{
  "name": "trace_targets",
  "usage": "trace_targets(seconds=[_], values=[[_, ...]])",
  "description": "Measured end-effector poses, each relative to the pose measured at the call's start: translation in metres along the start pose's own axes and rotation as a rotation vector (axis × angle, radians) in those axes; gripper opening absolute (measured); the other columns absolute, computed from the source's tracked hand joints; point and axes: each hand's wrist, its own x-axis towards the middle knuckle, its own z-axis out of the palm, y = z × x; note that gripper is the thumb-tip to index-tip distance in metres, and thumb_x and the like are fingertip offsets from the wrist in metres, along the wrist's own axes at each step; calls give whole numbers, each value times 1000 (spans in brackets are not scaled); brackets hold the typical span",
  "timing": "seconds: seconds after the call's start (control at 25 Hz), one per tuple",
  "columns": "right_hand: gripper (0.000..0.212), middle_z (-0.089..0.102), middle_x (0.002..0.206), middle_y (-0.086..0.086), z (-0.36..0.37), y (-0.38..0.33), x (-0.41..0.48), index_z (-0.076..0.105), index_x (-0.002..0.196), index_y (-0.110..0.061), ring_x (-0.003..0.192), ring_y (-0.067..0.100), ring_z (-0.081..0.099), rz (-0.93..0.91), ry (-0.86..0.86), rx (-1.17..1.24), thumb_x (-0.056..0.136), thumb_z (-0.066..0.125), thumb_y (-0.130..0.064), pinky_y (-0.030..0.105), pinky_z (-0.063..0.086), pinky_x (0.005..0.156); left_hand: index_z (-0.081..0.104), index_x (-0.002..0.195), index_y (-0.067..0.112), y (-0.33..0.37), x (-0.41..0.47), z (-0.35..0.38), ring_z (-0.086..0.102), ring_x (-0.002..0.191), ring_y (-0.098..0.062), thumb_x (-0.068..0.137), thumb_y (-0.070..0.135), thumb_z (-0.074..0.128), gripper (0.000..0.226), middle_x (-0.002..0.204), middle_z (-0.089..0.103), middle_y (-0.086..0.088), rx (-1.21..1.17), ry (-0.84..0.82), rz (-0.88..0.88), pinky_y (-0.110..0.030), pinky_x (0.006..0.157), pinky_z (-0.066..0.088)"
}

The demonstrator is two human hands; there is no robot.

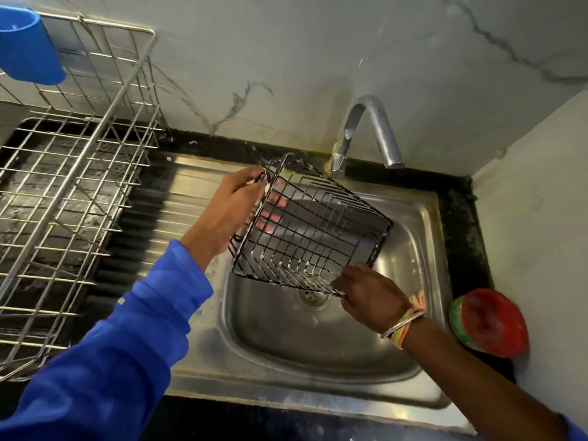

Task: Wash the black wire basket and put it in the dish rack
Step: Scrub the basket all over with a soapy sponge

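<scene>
The black wire basket [313,229] hangs tilted on its side above the steel sink [423,249], with white soap foam along its lower wires. My left hand [234,208] grips its left rim, fingers reaching inside. My right hand [370,292] holds the basket's lower right edge near the drain [311,297]. The tap [372,135] stands behind the basket; no water runs from it. The steel dish rack [73,173] stands to the left on the draining board.
A blue cup [27,47] sits at the dish rack's top left corner. A red and green soap dish [490,323] rests on the black counter right of the sink. A marble wall rises behind and on the right.
</scene>
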Motion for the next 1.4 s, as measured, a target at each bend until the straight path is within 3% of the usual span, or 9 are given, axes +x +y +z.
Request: trace_targets(seconds=[0.24, 0.36, 0.48, 0.6, 0.68, 0.8, 1.0, 1.24, 1.4], values=[[22, 61, 89, 1, 4, -22, -6, 68, 92, -16, 77, 23, 62, 13, 122, 119, 76, 58, -27, 33, 54, 56, 58, 127, 21, 7, -9, -7, 65, 114, -25, 73, 48, 74, 63, 126, 67, -3, -116, -165, -29, -53, 114, 39], [31, 66, 90, 1, 13, -47, -3, 71, 91, -15, 78, 20, 64, 44, 245, 137, 62, 79, -14, 25, 53, 59, 62, 129, 8, -37, -40, 16, 68, 114, -35, 81, 70, 68, 78, 128, 67, -18, -572, -182, 57, -45, 96, 55], [37, 67, 91, 4, 30, -71, -2, 70, 92, -12, 80, 21, 64, 76, 273, 126, 57, 81, -7, 25, 53, 61, 73, 86, 24, -98, -76, 59, 55, 51, 1, 90, 69, 59, 47, 62, 60, 14, -753, 91, 104, -13, 50, 50], [39, 65, 91, 4, 51, -82, -4, 69, 91, -11, 80, 20, 63, 101, 238, 128, 55, 82, -3, 25, 52, 57, 41, 150, 14, -122, -92, 92, 64, 102, 8, 69, 47, 89, 100, 118, 67, 20, -536, 362, -92, -7, 77, 49], [41, 62, 90, 4, 56, -91, -6, 66, 91, -11, 78, 21, 61, 106, 179, 175, 55, 83, -2, 25, 50, 51, 32, 156, 28, -119, -88, 99, 53, 131, -5, 71, 43, 89, 104, 150, 52, 2, -465, 428, -155, -19, 102, 45], [28, 60, 94, 5, 43, -98, 0, 66, 95, -12, 79, 24, 62, 81, 58, 264, 69, 77, -9, 30, 51, 55, 36, 152, 12, -110, -77, 96, 58, 122, -31, 78, 29, 67, 82, 139, 57, -20, -605, 694, -5, -49, 105, 46], [20, 63, 101, 4, 0, -61, 17, 71, 104, -14, 93, 21, 59, -62, -121, 350, 86, 69, -19, 34, 49, 80, 34, 153, 8, -94, -68, 88, 56, 124, -32, 70, 35, 62, 92, 143, 54, -18, -596, 657, 109, -51, 104, 47], [35, 55, 123, 7, -20, -44, 31, 57, 124, -14, 116, 26, 50, 402, -55, 114, 90, 59, -7, 34, 44, 92, 39, 147, 0, -91, -56, 89, 57, 107, -37, 73, 23, 58, 80, 125, 58, -27, -572, 576, 132, -55, 92, 43], [31, 58, 115, 11, -5, -99, 12, 67, 111, -10, 112, 27, 52, 337, -32, 239, 82, 64, 1, 34, 49, 88, 30, 153, -2, -84, -56, 97, 52, 124, -47, 74, 26, 59, 89, 142, 50, -31, -565, 546, 123, -66, 107, 38]])
